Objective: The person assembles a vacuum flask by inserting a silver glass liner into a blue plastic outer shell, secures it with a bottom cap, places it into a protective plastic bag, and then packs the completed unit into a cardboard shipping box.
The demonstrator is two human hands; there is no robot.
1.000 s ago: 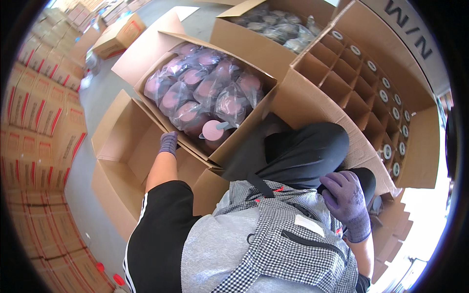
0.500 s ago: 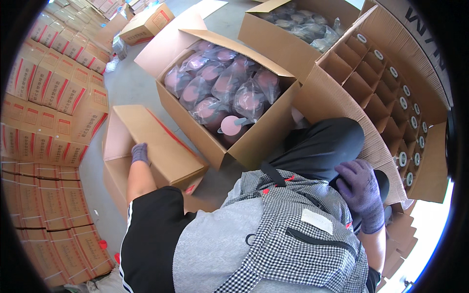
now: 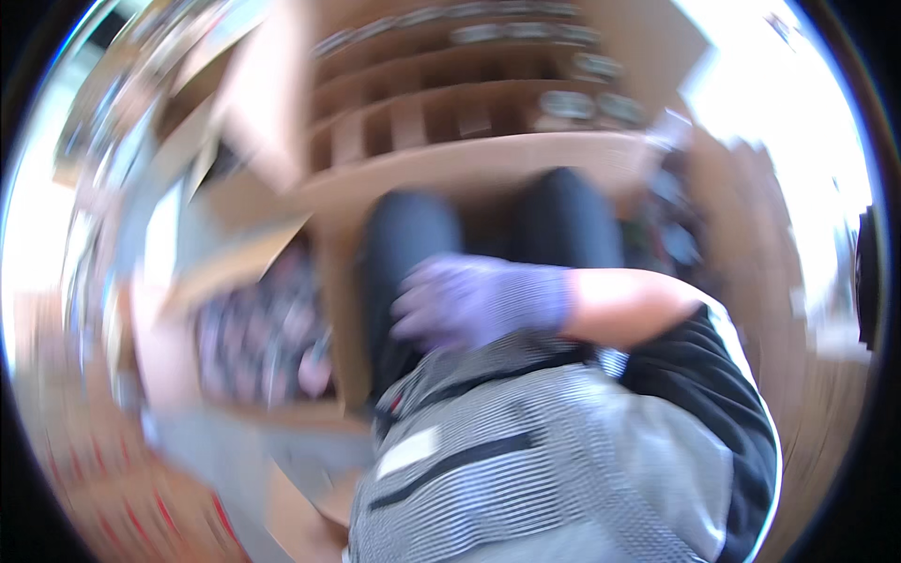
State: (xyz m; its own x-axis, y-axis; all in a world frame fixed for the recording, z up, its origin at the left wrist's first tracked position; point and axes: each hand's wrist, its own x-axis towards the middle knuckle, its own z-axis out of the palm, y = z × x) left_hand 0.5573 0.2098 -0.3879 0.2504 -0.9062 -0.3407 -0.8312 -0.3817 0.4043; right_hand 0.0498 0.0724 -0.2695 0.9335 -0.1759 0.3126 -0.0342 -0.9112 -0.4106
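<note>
My right hand (image 3: 483, 298), in a purple knit glove, is held in front of my body just above my thighs. Motion smears its fingers, and I cannot tell whether they hold anything. Ahead of my knees stands a large divided carton (image 3: 469, 155) with cardboard cells; round, pale-rimmed tops (image 3: 566, 103) show in several cells, while other cells look dark and hollow. To the left is an open carton (image 3: 352, 366) of bagged items with pink round tops (image 3: 253, 338), too blurred to name. My left hand is not in view.
Red-striped cartons (image 3: 141, 507) are stacked at the lower left. An open cardboard flap (image 3: 291, 507) stands low beside my body. More brown cardboard (image 3: 741, 216) is on the right. Grey floor (image 3: 211, 441) shows between the boxes at left.
The view has swung right, bringing the divided carton in front of me. My left hand, earlier at a tilted empty box, has left the view. My right hand now lies across my lap.
</note>
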